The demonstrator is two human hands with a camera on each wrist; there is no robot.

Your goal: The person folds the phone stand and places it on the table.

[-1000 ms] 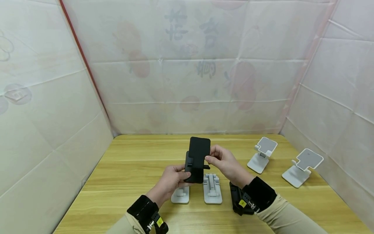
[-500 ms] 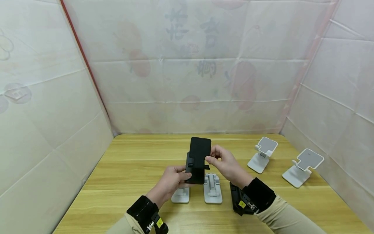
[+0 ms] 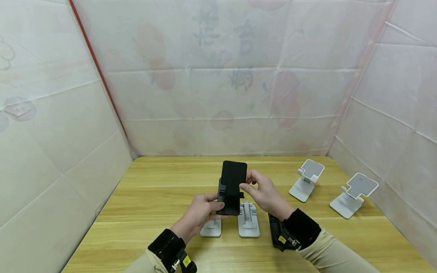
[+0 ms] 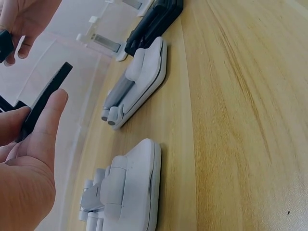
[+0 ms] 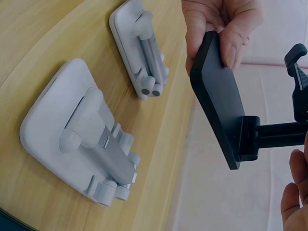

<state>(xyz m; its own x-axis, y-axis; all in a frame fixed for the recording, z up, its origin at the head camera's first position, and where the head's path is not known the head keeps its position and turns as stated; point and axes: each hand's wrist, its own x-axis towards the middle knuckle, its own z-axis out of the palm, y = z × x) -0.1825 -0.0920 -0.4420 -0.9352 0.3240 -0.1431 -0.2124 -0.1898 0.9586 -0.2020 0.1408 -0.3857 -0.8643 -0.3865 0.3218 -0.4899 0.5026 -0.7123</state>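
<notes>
A black phone stand (image 3: 231,186) is held upright above the middle of the wooden table (image 3: 150,197). My left hand (image 3: 216,207) grips its lower base plate, with the thumb on the front face. My right hand (image 3: 246,183) pinches the right edge of the upper plate. In the right wrist view the black stand (image 5: 221,103) shows edge-on, with its plate and a rod running right to the other plate, and my left hand's fingers (image 5: 226,33) curl round its top end. In the left wrist view my left thumb (image 4: 48,120) lies along the black plate's edge (image 4: 47,96).
Two folded white stands (image 3: 211,228) (image 3: 248,221) lie flat below the hands. A folded black stand (image 3: 274,232) lies under my right wrist. Two unfolded white stands (image 3: 306,180) (image 3: 353,195) sit at the right. White sheeting walls (image 3: 61,132) enclose the table.
The black stand's upper plate has shifted very slightly right and down. Both hands keep the same hold.
</notes>
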